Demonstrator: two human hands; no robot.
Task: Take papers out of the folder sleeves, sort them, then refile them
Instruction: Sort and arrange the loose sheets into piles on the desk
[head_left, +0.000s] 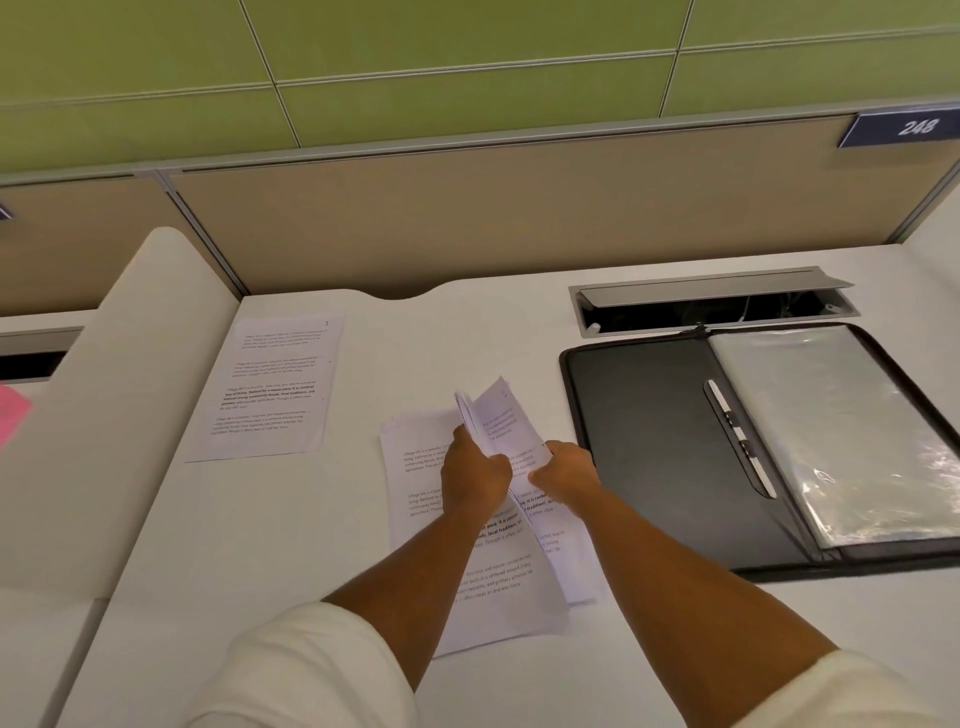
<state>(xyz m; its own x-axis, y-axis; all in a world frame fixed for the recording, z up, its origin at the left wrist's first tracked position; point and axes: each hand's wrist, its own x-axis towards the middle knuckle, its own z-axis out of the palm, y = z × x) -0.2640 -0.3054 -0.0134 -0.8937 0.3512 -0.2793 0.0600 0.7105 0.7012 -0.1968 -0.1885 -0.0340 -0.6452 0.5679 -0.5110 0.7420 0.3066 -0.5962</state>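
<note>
Both hands, left (475, 470) and right (566, 473), grip lifted papers (498, 415) | print blurred | folder (649, 452) cut off right

We see a white tabletop (291, 519), its cable hatch (711, 301) propped open at the back, a beige partition (467, 218), a blue "248" plate (904, 130), and something pink (13, 413) far left.

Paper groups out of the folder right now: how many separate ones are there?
3: a single sheet lying alone at the desk's left; a flat pile at the centre; a bunch of sheets lifted in both hands above it. Sheet counts within the groups are hidden.
</note>
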